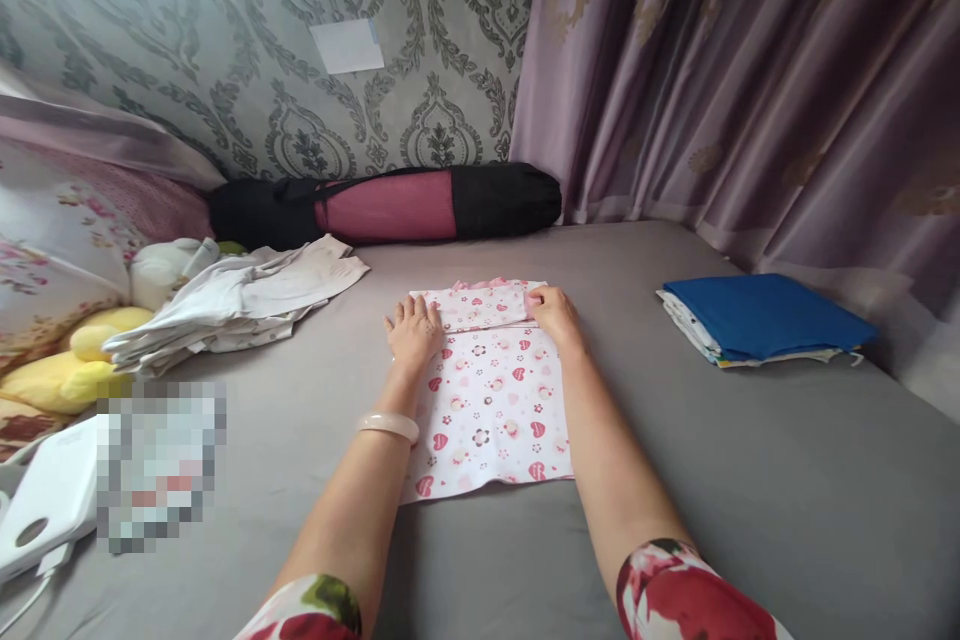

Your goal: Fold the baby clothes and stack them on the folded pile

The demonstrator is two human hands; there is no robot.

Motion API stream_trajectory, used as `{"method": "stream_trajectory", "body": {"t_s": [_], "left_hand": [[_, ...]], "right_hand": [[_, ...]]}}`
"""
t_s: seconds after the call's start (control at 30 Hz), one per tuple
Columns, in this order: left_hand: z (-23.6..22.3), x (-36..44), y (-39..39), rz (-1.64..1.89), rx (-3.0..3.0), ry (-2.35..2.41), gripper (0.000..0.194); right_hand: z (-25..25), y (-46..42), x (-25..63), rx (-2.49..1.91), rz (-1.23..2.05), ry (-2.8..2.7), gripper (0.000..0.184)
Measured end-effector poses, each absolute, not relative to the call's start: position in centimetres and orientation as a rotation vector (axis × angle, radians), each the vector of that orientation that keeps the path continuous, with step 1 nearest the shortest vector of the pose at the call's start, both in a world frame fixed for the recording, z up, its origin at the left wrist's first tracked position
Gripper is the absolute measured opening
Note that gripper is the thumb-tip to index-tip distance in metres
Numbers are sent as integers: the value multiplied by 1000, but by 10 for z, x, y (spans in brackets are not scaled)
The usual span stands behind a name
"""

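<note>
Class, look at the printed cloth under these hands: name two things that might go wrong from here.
1. The folded band might skew or crease if the left hand and right hand, at its two ends, pull unevenly.
2. Pink ruffled fabric shows past the band's far edge, so it could leave the printed cloth untidy.

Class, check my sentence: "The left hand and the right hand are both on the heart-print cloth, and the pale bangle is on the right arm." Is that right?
Not quite: the pale bangle is on the left arm, not the right, as the head view shows. The left hand and right hand are indeed both on the heart-print cloth.
</note>
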State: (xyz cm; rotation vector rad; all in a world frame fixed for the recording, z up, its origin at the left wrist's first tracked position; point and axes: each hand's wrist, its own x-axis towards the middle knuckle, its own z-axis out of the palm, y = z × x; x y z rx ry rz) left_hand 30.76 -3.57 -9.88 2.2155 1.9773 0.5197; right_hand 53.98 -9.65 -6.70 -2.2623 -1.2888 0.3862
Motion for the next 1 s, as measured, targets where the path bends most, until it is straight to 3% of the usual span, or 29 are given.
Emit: {"method": "stream_trajectory", "body": {"t_s": [0.2, 0.37, 0.6, 1.0], "left_hand": [[-97, 304, -31, 459, 2206, 2037, 54], [-84, 322, -37, 572, 2350, 2038, 52], [-90, 353, -45, 539, 2566, 1656, 49], [-99, 347, -44, 513, 2500, 1787, 52]], "right_hand": [[-65, -99, 536, -2348, 178, -1359, 30], [-65, -92, 510, -2205, 10, -1580, 42], [-79, -84, 465, -1928, 234, -2063, 52], [-91, -84, 470, -2174, 166, -1906, 60]]}}
